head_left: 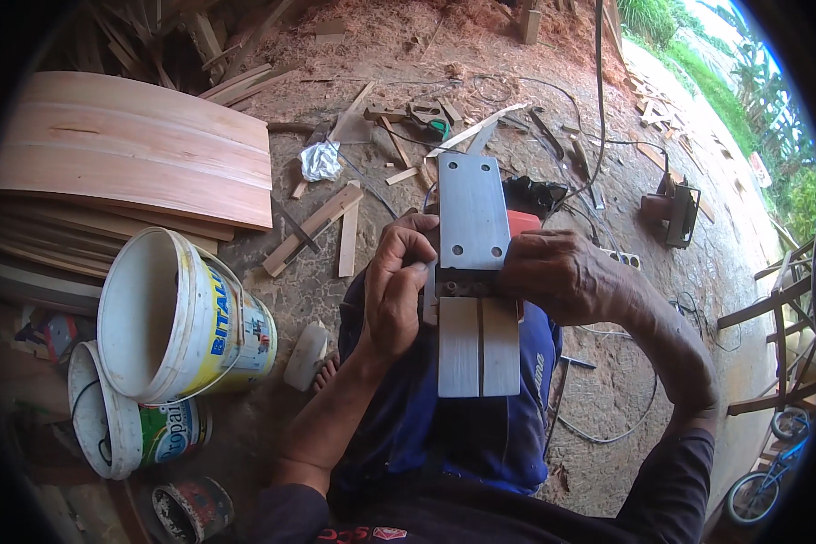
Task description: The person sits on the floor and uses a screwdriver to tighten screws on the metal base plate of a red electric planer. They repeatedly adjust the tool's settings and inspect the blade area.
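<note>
An electric hand planer (474,211) lies upside down over my lap, its metal sole facing up. Several screw heads show on the far sole plate, while a groove runs along the near sole plate (459,347). Between the plates is the dark cutter slot (472,284). My left hand (396,289) is at the planer's left side by the slot, fingers curled and thumb bent; whether anything is pinched there cannot be seen. From the right, my right hand (564,275) grips the planer's body beside the slot, its fingertips partly hidden. Part of a red housing (523,222) shows behind it.
Wide wooden panels (136,149) are stacked at left, near a white bucket (143,313) and a smaller one (95,415). Offcuts (316,228), a green-handled saw (438,128) and cables (602,102) litter the floor. A power tool (680,211) sits at right, beyond a socket strip (622,258).
</note>
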### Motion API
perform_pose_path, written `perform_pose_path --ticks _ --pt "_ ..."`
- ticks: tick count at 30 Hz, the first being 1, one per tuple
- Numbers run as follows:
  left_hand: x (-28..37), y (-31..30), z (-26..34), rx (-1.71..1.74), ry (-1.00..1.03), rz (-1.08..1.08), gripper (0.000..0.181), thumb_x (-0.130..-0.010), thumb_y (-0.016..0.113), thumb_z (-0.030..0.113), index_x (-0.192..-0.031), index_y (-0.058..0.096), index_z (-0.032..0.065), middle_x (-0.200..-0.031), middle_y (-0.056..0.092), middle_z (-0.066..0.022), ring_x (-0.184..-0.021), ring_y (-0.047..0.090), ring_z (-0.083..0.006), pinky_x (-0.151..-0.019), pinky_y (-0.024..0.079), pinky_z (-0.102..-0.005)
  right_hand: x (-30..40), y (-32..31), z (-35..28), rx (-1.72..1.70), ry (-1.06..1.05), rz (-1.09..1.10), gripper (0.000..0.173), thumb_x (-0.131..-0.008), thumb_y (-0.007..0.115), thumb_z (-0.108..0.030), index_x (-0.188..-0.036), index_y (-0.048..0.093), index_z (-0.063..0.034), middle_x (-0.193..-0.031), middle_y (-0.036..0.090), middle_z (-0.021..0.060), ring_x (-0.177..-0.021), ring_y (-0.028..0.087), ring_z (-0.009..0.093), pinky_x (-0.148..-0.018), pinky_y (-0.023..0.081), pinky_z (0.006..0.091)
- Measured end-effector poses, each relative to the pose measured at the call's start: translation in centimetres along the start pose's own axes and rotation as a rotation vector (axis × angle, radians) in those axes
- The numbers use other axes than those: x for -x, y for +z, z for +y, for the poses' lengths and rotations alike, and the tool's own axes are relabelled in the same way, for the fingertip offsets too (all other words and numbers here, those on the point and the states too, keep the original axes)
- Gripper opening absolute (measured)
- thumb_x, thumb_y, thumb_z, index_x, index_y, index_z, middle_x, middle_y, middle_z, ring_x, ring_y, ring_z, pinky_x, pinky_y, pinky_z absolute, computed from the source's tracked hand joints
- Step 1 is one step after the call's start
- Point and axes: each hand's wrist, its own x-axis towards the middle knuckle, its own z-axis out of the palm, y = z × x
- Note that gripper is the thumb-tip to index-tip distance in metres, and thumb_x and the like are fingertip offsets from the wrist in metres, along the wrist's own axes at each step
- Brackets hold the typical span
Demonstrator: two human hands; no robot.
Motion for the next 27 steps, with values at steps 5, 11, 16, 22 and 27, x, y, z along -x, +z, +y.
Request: perform_pose_path --ticks 5,11,16,22,27 --pt "0.2 0.0 0.4 0.144 -0.094 0.059 0.019 -0.08 0.044 0.005 -0.097 0.052 0.0014 -0.135 0.053 -0.0174 -0.127 0.048 -0.0237 -0.114 0.033 -0.0407 2.1 1.6 -1.0 -0.119 0.282 0.301 0.015 -0.094 0.062 -0.007 -0.107 0.066 -0.002 -0.102 0.067 0.015 -0.094 0.067 0.035 -0.079 0.054 0.0414" --pt "0.3 0.9 0.8 0.045 -0.083 0.062 0.021 -0.079 0.042 0.007 -0.097 0.053 0.001 -0.136 0.053 -0.0207 -0.13 0.046 -0.0263 -0.116 0.029 -0.0439 21.5 19.9 6.6 0.123 1.263 0.465 0.013 -0.095 0.055 -0.015 -0.094 0.06 -0.0024 -0.085 0.065 0.025 -0.082 0.063 0.046 -0.071 0.048 0.0533" --pt "0.4 1.1 0.9 0.096 -0.087 0.05 0.022 -0.08 0.042 0.006 -0.099 0.052 0.0016 -0.138 0.051 -0.02 -0.131 0.045 -0.0253 -0.117 0.029 -0.0432 33.4 33.5 3.0 0.162 1.607 0.371 0.049 -0.088 0.066 -0.025 -0.132 0.055 -0.0045 -0.104 0.068 0.0249 -0.097 0.065 0.045 -0.087 0.05 0.0535" --pt "1.0 0.4 0.9 0.141 -0.075 0.044 0.022 -0.082 0.042 0.004 -0.101 0.053 0.0012 -0.14 0.049 -0.0205 -0.135 0.043 -0.0257 -0.118 0.026 -0.0432 27.4 31.9 2.7 0.081 1.661 0.198 0.081 -0.088 0.064 -0.017 -0.158 0.024 -0.0076 -0.11 0.061 0.0299 -0.104 0.062 0.049 -0.086 0.051 0.0556" --pt "1.0 1.0 0.8 0.105 -0.014 0.051 0.023 -0.079 0.042 0.004 -0.099 0.053 0.0008 -0.136 0.053 -0.0211 -0.135 0.044 -0.0267 -0.118 0.027 -0.0434 28.0 31.9 3.6 0.127 1.56 0.391 0.072 -0.088 0.056 -0.008 -0.155 0.03 -0.0055 -0.111 0.058 0.0328 -0.104 0.06 0.052 -0.089 0.049 0.0581"
